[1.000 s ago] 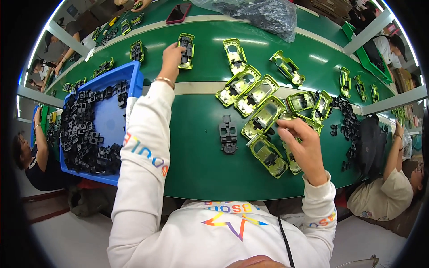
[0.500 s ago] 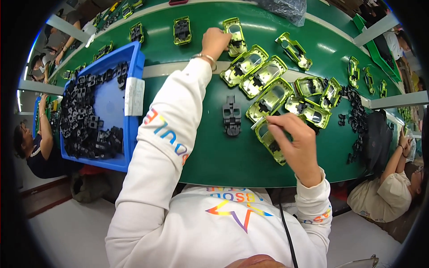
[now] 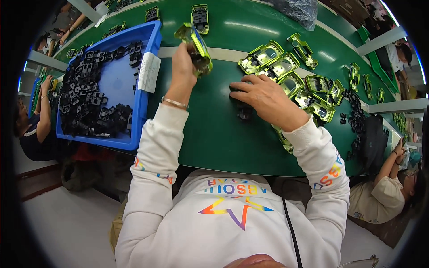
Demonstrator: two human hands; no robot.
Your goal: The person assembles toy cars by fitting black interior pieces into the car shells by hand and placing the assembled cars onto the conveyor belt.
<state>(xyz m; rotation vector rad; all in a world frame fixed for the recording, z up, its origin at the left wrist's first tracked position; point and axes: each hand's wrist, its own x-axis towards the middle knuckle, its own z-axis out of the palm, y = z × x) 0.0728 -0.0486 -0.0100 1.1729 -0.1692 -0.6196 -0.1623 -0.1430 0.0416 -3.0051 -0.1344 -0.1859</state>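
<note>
In my left hand (image 3: 182, 67) is a lime-green toy car body shell (image 3: 202, 54), lifted above the table and tilted on its side. Fingers and thumb close around its near end. My right hand (image 3: 270, 99) is over a black plastic toy car chassis (image 3: 244, 112) on the green tabletop, its fingers curled onto the part and covering most of it. To the right of that hand lies a cluster of green car shells (image 3: 286, 66), inner sides up. Partly hidden below my right wrist is one more green shell (image 3: 286, 142).
A blue bin (image 3: 142, 114) of black chassis parts stands at the left. Loose black parts (image 3: 357, 118) are heaped at the right. Shells fitted with black chassis (image 3: 200, 20) lie along the far strip, near a clear plastic bag (image 3: 299, 11). Other people sit at both sides.
My left hand has picked up a green shell from the far side and carried it left and nearer. My right hand has left the near green shell and moved left onto the black chassis.
</note>
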